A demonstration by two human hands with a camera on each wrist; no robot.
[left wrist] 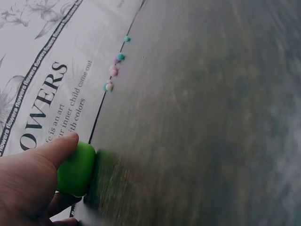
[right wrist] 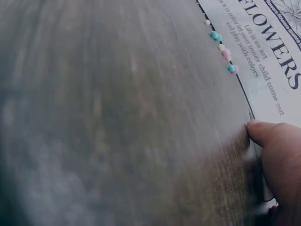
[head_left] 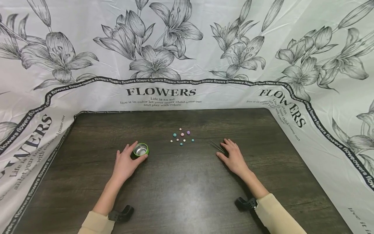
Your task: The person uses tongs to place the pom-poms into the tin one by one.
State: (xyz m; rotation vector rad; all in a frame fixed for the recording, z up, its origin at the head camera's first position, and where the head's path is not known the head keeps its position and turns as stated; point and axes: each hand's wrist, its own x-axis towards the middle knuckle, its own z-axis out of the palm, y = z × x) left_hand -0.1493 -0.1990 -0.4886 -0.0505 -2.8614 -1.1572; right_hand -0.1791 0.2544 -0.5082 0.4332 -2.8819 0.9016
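Note:
At the left, a small round cup with a green outside and a shiny metal inside stands upright on the table. My left hand holds it, thumb on the near side and fingers on the far side; the left wrist view shows the thumb against its green wall. My right hand rests on the table at the right, thumb and fingers spread on either side of thin metal tweezers. The tweezers' rear end is hidden by that hand. Several small pink, teal, purple and white balls lie scattered between the hands.
The dark wood-grain table is bordered at the back and both sides by a white cloth printed with flowers and lettering. Black bands are worn on both wrists.

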